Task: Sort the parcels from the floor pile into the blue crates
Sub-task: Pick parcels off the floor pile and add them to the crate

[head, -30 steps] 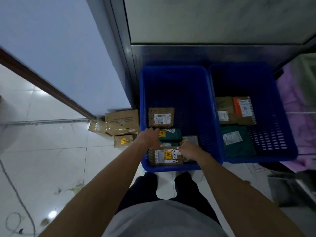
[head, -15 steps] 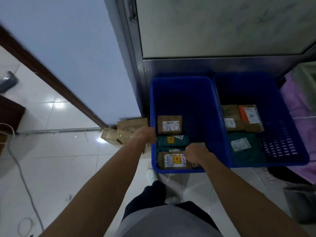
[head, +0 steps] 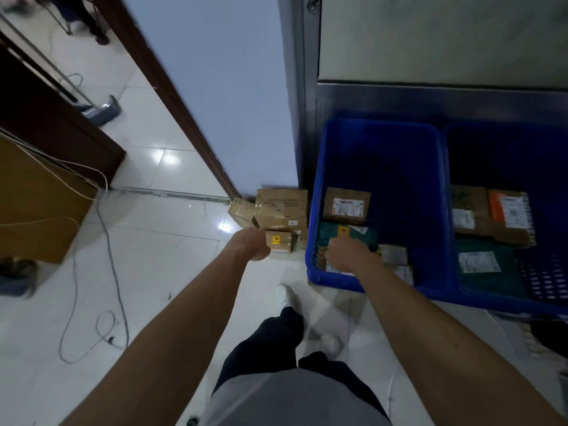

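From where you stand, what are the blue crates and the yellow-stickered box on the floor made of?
Blue crates: likely moulded plastic, smooth and slightly shiny, one showing a grid of holes. Box: brown cardboard, matt, apparently under glossy clear tape, with a paper-looking yellow sticker.

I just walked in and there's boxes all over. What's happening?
A person is tidying up. Their left hand is at the small yellow-stickered box in the floor pile beside the left blue crate. Their right hand is down on the parcels inside that crate. The right blue crate already holds a few.
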A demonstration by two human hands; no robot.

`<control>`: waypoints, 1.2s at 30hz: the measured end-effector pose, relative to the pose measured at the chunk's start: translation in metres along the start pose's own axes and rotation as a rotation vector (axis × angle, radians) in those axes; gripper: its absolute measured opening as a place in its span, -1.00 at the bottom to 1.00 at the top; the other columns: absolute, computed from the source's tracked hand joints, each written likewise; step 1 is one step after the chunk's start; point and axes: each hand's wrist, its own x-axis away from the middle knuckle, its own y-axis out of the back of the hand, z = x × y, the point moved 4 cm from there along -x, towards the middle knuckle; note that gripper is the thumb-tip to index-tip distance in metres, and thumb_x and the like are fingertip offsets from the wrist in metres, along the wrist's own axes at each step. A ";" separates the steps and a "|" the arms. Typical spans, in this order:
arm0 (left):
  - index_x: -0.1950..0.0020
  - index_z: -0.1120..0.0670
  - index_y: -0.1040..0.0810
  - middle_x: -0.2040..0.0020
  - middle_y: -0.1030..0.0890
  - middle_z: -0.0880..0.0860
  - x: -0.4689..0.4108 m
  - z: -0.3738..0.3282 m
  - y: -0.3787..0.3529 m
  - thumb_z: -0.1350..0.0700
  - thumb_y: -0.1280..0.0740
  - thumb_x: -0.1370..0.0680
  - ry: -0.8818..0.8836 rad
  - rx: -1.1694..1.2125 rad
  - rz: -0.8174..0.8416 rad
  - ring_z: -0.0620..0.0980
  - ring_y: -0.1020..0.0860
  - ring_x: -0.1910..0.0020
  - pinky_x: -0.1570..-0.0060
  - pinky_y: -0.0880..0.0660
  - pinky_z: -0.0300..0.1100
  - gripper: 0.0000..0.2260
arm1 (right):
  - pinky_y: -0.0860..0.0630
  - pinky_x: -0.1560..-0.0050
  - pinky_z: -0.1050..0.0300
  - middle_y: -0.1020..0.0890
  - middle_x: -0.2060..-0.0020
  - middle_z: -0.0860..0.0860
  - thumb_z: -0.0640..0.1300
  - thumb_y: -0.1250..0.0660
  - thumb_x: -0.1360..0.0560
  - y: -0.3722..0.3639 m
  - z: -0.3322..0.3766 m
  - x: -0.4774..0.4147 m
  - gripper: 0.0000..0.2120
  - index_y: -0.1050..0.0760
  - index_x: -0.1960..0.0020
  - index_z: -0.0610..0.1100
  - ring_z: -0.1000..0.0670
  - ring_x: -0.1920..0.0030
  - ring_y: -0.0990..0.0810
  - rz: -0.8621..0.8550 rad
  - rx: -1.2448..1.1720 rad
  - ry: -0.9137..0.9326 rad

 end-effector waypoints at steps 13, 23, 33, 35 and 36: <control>-0.58 0.05 -0.25 -0.50 -0.41 0.12 -0.051 0.087 -0.017 -0.16 -0.34 -0.55 -0.008 0.194 0.095 0.14 -0.40 -0.45 -0.33 -0.40 -0.01 -0.33 | -0.42 -0.01 -0.04 -0.51 -0.24 -0.18 -0.10 -0.12 -0.62 -0.015 0.077 -0.051 -0.67 -0.47 -0.29 -0.20 -0.22 -0.19 -0.53 -0.026 0.078 0.019; -0.63 -0.03 -0.14 -0.57 -0.32 0.10 -0.173 0.167 -0.111 -0.17 -0.34 -0.56 0.028 0.454 0.221 0.16 -0.34 -0.50 -0.43 -0.31 0.03 -0.28 | -0.46 -0.02 0.04 -0.56 -0.22 -0.18 0.01 -0.13 -0.64 -0.087 0.134 -0.204 -0.61 -0.50 -0.29 -0.21 -0.19 -0.16 -0.55 0.080 -0.095 -0.077; -0.64 -0.09 -0.06 -0.59 -0.28 0.07 -0.356 0.214 -0.284 -0.21 -0.34 -0.53 0.108 0.662 0.375 0.14 -0.31 -0.53 -0.45 -0.28 0.07 -0.24 | -0.42 -0.02 0.01 -0.50 -0.30 -0.17 0.03 -0.12 -0.62 -0.242 0.106 -0.394 -0.55 -0.38 -0.40 -0.20 -0.19 -0.19 -0.51 0.190 -0.110 -0.238; -0.62 -0.12 -0.11 -0.57 -0.33 0.05 -0.392 0.212 -0.319 -0.21 -0.35 -0.51 0.119 0.734 0.386 0.13 -0.34 -0.50 -0.45 -0.30 0.08 -0.25 | -0.42 -0.08 0.00 -0.46 -0.36 -0.17 0.05 -0.13 -0.62 -0.265 0.094 -0.434 -0.50 -0.32 -0.46 -0.19 -0.22 -0.28 -0.49 0.167 -0.162 -0.283; -0.62 -0.12 -0.14 -0.55 -0.36 0.05 -0.408 0.209 -0.334 -0.20 -0.35 -0.52 0.127 0.767 0.379 0.13 -0.36 -0.49 -0.44 -0.31 0.06 -0.27 | -0.41 -0.07 0.01 -0.44 -0.39 -0.16 0.06 -0.14 -0.62 -0.276 0.088 -0.452 -0.47 -0.29 -0.50 -0.19 -0.22 -0.30 -0.48 0.154 -0.186 -0.308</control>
